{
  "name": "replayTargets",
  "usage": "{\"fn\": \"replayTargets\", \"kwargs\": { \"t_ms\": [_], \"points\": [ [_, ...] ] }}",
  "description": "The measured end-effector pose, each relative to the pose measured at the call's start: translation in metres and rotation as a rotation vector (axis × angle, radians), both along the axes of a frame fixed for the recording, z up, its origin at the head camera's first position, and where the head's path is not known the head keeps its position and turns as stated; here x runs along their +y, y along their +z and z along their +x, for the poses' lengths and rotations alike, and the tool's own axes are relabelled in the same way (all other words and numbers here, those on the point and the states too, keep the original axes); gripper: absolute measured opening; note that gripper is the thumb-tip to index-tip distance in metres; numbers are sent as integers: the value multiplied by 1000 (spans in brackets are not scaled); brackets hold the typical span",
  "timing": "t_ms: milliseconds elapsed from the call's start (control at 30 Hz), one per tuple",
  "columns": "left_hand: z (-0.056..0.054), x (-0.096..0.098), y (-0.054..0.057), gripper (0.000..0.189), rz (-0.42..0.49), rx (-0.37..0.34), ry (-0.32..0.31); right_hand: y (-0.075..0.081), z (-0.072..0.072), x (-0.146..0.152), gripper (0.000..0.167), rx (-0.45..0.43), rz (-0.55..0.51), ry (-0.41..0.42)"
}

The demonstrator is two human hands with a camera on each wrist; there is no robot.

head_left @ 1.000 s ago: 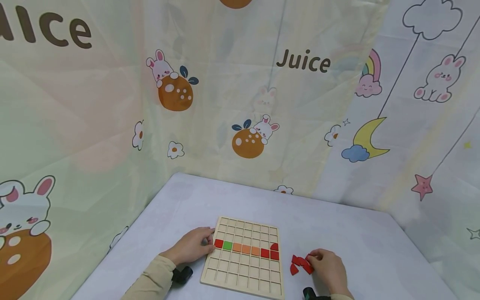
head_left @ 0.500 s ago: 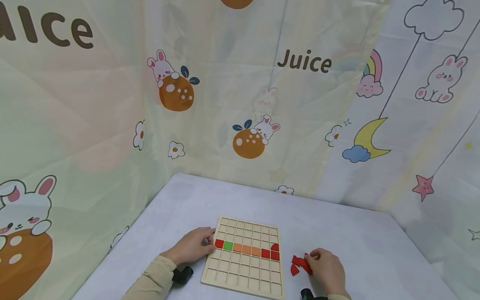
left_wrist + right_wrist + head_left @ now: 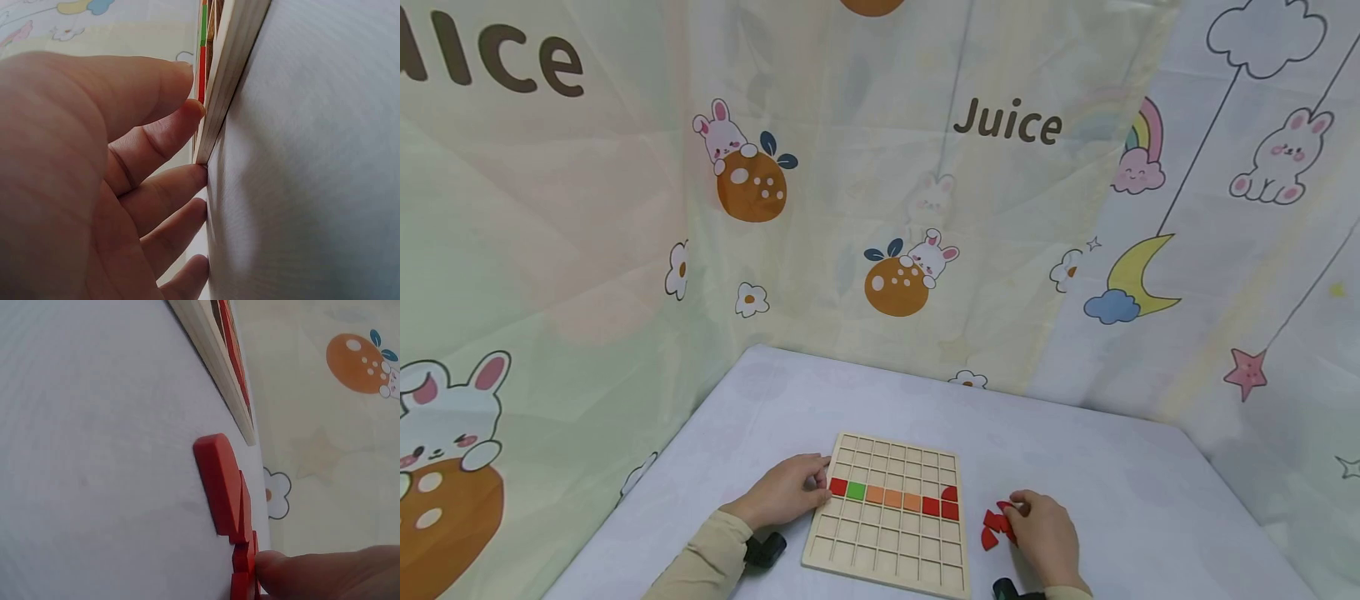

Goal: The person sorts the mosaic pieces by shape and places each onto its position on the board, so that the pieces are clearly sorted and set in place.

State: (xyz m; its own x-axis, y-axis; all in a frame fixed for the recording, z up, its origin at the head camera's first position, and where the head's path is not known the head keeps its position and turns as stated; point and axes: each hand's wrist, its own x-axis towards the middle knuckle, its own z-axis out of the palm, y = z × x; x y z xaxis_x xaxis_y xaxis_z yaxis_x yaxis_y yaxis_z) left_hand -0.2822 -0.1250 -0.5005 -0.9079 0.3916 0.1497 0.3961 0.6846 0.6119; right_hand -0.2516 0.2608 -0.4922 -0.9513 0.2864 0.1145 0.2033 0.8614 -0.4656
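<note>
red pieces (image 3: pixel 992 520): a tight cluster on your pale table (image 3: pixel 820 392), to the right of the wooden board (image 3: pixel 880 546) and apart from it.
right hand (image 3: pixel 1043 533): your thumb and fingertips touch the cluster; whether they pinch a piece, cannot tell.
left hand (image 3: pixel 781 493): your fingers are loosely extended, grasping nothing, forefinger tip at the board's left edge.
row of squares (image 3: pixel 892 499): set across the board, left to right red, green, three orange, two red (a rounded red piece (image 3: pixel 950 493) sits just beyond the last).
wrists: you wear a black device (image 3: pixel 766 550) on the left, another on the right.
</note>
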Motion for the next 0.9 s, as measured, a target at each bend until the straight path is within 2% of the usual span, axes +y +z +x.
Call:
{"fn": "replayTargets", "kwargs": {
  "t_ms": [367, 600, 900],
  "points": [
    [0, 0, 0, 23, -8, 1, -3, -1, -4, -2, 22, 5, 44, -28],
    [-1, -1, 0, 22, -15, -3, 0, 2, -2, -2, 20, -12, 35, -26],
    [-3, -2, -2, 22, -15, -7, -3, -4, -3, 3, 25, -5, -9, -58]
  ]
}}
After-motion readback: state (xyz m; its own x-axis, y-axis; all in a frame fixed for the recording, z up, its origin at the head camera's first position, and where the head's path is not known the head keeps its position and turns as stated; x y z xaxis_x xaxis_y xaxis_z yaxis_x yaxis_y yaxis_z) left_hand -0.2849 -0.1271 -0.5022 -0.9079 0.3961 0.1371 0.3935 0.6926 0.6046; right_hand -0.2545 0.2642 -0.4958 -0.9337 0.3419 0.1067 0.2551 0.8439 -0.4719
